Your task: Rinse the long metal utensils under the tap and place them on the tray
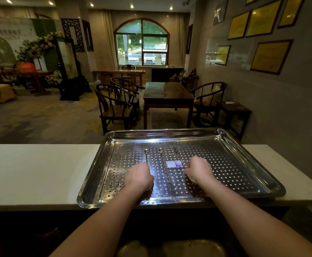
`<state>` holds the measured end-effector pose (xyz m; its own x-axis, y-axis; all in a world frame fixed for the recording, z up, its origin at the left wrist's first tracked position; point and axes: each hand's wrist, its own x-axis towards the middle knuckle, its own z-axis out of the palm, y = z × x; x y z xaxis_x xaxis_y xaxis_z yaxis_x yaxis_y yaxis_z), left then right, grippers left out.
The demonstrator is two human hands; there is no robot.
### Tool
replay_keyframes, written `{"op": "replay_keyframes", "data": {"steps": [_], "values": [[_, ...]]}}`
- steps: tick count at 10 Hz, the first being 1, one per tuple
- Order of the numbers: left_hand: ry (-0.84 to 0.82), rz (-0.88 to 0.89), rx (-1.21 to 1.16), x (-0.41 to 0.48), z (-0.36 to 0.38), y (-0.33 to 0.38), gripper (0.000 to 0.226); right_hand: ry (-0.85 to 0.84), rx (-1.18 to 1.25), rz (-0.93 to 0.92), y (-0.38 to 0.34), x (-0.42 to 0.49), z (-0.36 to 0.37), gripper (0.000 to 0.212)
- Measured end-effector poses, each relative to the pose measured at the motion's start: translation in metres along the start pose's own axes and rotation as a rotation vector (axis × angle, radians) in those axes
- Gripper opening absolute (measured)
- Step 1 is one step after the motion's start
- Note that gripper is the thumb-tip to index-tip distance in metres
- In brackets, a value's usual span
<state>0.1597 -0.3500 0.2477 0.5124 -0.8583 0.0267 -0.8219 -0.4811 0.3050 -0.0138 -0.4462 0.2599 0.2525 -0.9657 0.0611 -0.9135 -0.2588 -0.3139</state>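
A perforated steel tray [231,145] lies on the white counter [36,173] in front of me. Three long thin metal utensils lie on it, pointing away from me. The left utensil [146,154] runs under my left hand [139,176], whose curled fingers grip its near end. The middle utensil [163,164] lies free between my hands. The right utensil [177,154] passes beside a small label [173,164] and into my right hand [199,171], which is curled around its near end. Both hands rest low on the tray, knuckles up.
A sink basin [170,247] shows dimly below the counter's near edge. Beyond the counter stand dark wooden chairs [114,104] and a table [167,93]. Framed plaques [270,56] hang on the right wall.
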Motion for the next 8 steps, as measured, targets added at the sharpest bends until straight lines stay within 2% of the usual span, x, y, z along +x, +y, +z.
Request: {"op": "replay_keyframes", "data": {"steps": [3,5,6,7,8], "values": [[-0.001,0.013,0.015,0.0,-0.001,-0.001,0.005,-0.006,0.011,-0.011,0.001,0.004,0.001,0.008],[-0.022,0.016,-0.009,-0.001,-0.005,0.0,0.011,-0.007,0.018,-0.012,0.001,0.004,0.003,0.009],[-0.033,0.015,-0.037,-0.003,-0.011,-0.002,0.012,-0.008,0.044,-0.004,0.002,0.003,0.0,0.017],[-0.009,0.007,-0.064,-0.002,-0.017,-0.01,0.015,-0.009,0.07,-0.006,0.006,0.002,-0.002,0.025],[0.072,0.018,-0.072,-0.003,-0.026,-0.017,0.019,0.01,0.081,-0.019,0.011,0.0,-0.005,0.019]]}}
